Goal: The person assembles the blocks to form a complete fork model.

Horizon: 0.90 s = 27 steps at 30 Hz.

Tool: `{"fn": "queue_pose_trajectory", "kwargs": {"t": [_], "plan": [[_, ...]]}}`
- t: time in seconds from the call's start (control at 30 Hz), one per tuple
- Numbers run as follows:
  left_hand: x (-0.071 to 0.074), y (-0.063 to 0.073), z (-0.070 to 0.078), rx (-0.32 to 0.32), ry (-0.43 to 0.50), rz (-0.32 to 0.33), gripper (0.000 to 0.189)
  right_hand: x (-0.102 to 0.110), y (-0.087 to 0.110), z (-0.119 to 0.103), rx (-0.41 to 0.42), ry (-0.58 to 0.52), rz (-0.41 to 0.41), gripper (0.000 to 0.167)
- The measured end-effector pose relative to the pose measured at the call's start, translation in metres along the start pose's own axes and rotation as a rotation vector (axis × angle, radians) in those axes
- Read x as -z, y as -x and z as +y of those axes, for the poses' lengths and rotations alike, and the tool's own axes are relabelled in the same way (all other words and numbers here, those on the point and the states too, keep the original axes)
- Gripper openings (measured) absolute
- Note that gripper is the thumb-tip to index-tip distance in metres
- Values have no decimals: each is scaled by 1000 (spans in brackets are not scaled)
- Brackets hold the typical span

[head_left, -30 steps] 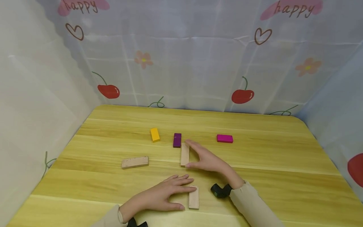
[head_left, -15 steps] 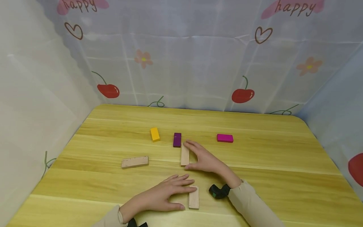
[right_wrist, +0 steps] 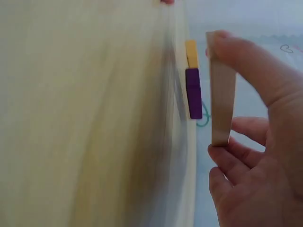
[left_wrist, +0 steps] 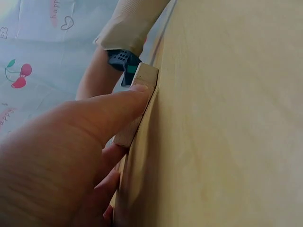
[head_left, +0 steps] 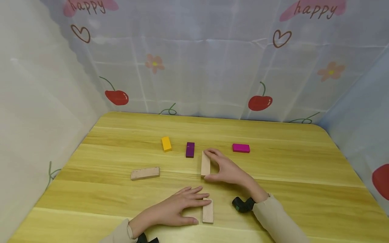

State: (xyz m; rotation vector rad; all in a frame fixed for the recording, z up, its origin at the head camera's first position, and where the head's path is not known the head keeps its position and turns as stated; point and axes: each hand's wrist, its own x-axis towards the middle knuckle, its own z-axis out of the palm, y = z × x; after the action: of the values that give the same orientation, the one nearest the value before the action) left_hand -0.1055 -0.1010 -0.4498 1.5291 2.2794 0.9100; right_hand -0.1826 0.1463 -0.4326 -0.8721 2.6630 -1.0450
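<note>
Table (head_left: 291, 152) read as a dial, with twelve at its far edge beneath the curtain (head_left: 194, 77). At nine lies a plain block (head_left: 145, 173), a little askew, and at ten a yellow block (head_left: 166, 144). The left hand (head_left: 173, 211) sits at seven, fingers spread and well apart, gripping nothing that I can make out. Its index fingertip reaches over the far end of the near block (head_left: 208, 214), which lies flat at about half past five; whether it presses down, I cannot tell. A purple block (head_left: 189, 150) is just short of twelve.

Near the dial's centre, slightly towards one, is the held block (head_left: 205, 164). The right hand (head_left: 225, 169), at three, is clamped on it end to end, fingers at its far end and thumb at its near end. It appears to be off the table. Further right, at two, a pink block (head_left: 241, 148) lies crosswise.

I judge the step in hand to be a low carry. The next move calls for even pressure on both ends, a level block, and left fingers that leave the near block undisturbed.
</note>
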Motion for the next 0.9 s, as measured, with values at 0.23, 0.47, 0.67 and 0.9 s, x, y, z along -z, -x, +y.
{"fn": "queue_pose_trajectory", "kwargs": {"t": [0.23, 0.47, 0.67, 0.9], "plan": [[-1, 0, -1, 6, 7, -13, 59, 11, 26, 2, -35, 20, 33, 90], [0, 1, -2, 12, -1, -9, 59, 9, 42, 3, -31, 28, 26, 92], [1, 2, -3, 17, -5, -11, 60, 6, 49, 5, -32, 19, 12, 92], [-1, 0, -5, 11, 14, -12, 60, 3, 52, 7, -37, 40, -5, 92]]}}
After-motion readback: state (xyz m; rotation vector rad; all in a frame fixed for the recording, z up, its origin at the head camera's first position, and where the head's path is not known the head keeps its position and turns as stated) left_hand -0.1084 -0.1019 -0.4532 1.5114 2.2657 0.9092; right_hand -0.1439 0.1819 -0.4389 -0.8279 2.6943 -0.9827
